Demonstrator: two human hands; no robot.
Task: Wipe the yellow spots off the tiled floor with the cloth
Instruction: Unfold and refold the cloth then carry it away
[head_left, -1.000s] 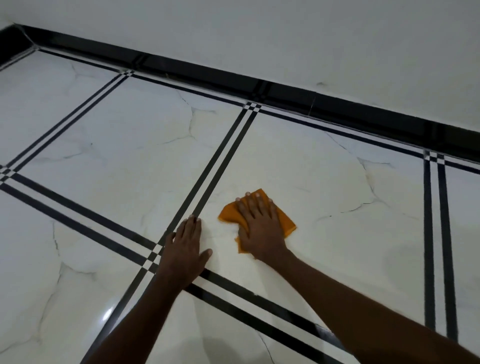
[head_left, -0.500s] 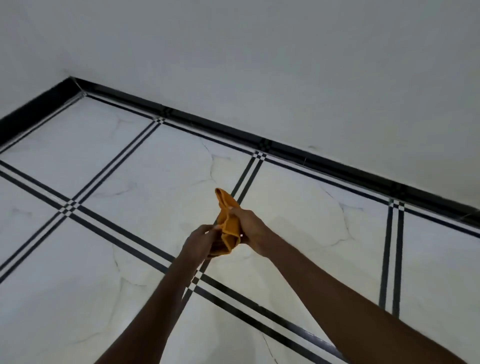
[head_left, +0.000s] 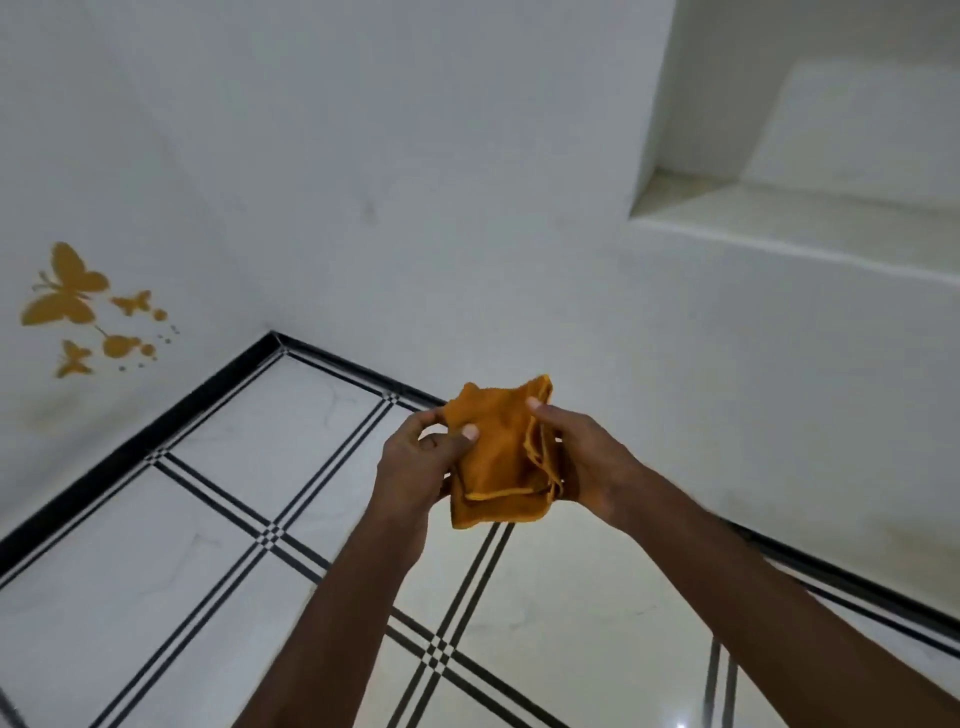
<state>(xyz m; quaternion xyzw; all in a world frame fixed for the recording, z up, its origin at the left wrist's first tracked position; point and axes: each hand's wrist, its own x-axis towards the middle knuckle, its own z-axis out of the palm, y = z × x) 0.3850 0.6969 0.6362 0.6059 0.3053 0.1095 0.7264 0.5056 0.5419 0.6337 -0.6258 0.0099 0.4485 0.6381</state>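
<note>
An orange cloth (head_left: 498, 457), folded into layers, is held up in the air in front of me, well above the floor. My left hand (head_left: 415, 467) pinches its left edge between thumb and fingers. My right hand (head_left: 582, 457) grips its right side, thumb on the top corner. The white marble-look tiled floor (head_left: 156, 597) with black double lines lies below. No yellow spots show on the visible tiles.
White walls meet in a corner (head_left: 272, 332) with a black skirting strip (head_left: 130, 447) along the floor. Golden butterfly decals (head_left: 67, 296) mark the left wall. A recessed white ledge (head_left: 779, 218) sits in the wall at upper right.
The cloth left the floor, where my right hand pressed it flat. Both hands now hold it raised, and my view has tilted up toward the wall corner.
</note>
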